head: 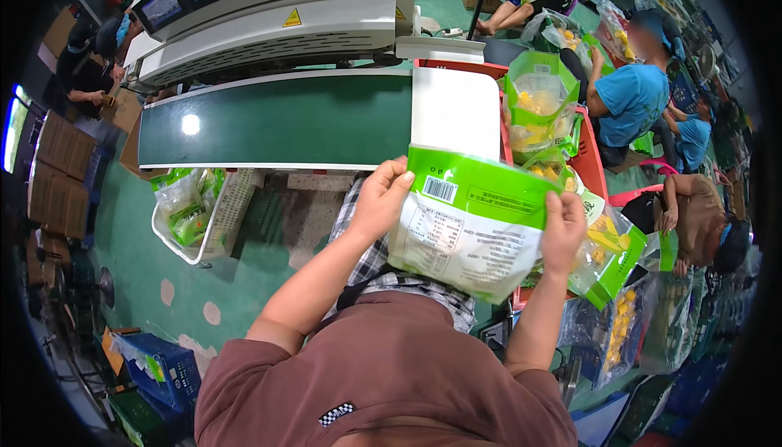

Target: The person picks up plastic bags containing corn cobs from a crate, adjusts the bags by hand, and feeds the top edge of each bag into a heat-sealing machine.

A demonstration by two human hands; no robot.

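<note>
A green and white printed plastic pouch (467, 227) is stretched between my two hands, above my lap. My left hand (388, 193) pinches its upper left corner, thumb on top. On the right side, my right hand (563, 230) grips the other upper corner. The pouch's printed back faces up; its contents are hidden. Beyond it lies a white end plate (458, 111) beside the green conveyor belt (287, 120) of a sealing machine (269, 38). Filled pouches with yellow pieces (540, 102) stand in a red crate (589, 154) at my right.
Below the conveyor's left part, a white basket (201, 251) holds pouches. Blue crates (162, 374) stand at lower left. Several people sit at the right among bags and crates, one in a blue shirt (632, 105). Cartons (61, 172) are stacked at far left.
</note>
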